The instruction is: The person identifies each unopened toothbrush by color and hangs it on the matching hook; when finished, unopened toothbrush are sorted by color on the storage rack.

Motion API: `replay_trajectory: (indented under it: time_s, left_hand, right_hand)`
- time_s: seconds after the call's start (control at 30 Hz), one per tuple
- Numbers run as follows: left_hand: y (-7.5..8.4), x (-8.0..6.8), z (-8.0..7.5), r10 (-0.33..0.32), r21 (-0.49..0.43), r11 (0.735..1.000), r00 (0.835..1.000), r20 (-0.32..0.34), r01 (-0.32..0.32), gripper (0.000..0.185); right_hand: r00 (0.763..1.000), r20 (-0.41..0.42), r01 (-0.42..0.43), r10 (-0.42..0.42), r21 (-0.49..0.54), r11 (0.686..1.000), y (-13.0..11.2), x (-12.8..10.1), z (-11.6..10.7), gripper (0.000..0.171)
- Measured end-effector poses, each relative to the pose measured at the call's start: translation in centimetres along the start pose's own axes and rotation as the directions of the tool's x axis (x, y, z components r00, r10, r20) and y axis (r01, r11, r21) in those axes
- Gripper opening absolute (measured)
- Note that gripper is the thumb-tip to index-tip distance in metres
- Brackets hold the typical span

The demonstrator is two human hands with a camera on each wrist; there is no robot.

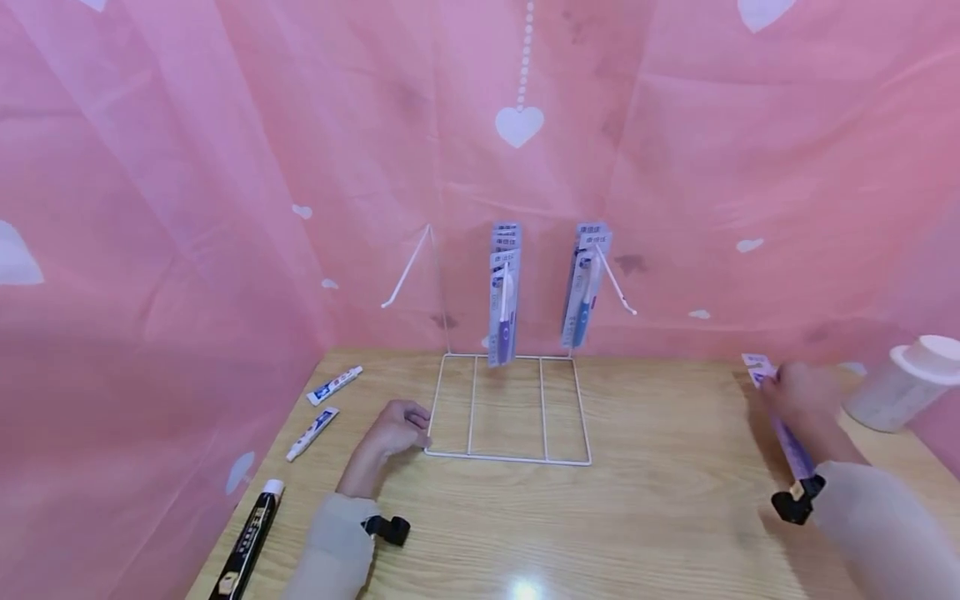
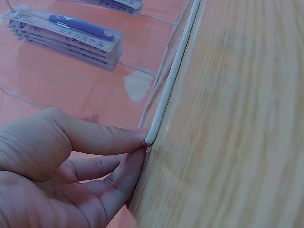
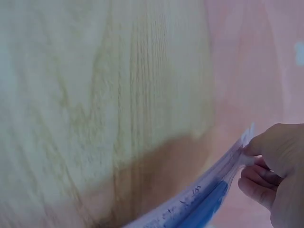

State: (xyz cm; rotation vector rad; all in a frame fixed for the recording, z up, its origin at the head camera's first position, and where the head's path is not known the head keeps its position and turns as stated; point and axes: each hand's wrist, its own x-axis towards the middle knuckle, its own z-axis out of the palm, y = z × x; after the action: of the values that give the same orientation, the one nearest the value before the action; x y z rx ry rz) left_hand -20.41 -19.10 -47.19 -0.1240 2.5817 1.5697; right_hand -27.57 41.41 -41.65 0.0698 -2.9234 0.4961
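Item 1, wire display rack [image 1: 508, 454]: white, standing on the wooden surface [image 1: 660, 517] with its flat base frame toward you; two hooks carry carded toothbrush packs [image 1: 504, 304], a third hook at left is bare. Your left hand [image 1: 396, 429] has its fingers curled at the base's near-left corner, thumb and fingertips [image 2: 135, 156] pinching the wire. Judged best practice: keep that corner pressed flat so the rack does not tip under added weight

Item 2, toothbrush pack [image 1: 783, 429]: in your right hand [image 1: 798, 392], low over the right side of the surface, well apart from the rack; fingers are curled round the card near its top end [image 3: 247, 142]. Judgement: hold it by the card edge and keep the hang-hole unobstructed

Item 3, lidded plastic container [image 1: 903, 383]: just beside your right hand, likely in the way of a wide swing

Item 4, black tube [image 1: 251, 542]: near-left edge of the surface

Item 5, two small white tubes [image 1: 322, 408]: left of the rack, apart from your left hand

Backdrop: pink heart-print curtain [image 1: 225, 167] on all sides
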Motion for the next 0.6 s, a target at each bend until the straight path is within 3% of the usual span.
replay_trajectory:
  time_s: [0.17,0.33,0.6]
  left_hand:
    - [-0.3,-0.2,-0.3,0.005,0.008,1.000,1.000,0.002,-0.005,0.037]
    - [-0.3,-0.2,-0.4,0.009,-0.002,1.000,1.000,-0.010,-0.009,0.037]
    - [-0.4,-0.1,-0.3,-0.004,-0.026,1.000,1.000,0.007,0.004,0.037]
  right_hand:
    - [0.988,-0.148,0.041,-0.037,0.024,0.999,-2.7,-0.8,-1.0,0.034]
    - [0.956,-0.285,0.075,-0.067,0.017,0.997,-5.9,-1.3,-3.3,0.036]
    - [0.910,-0.401,0.137,-0.108,0.042,0.990,-11.3,-3.5,-6.3,0.035]
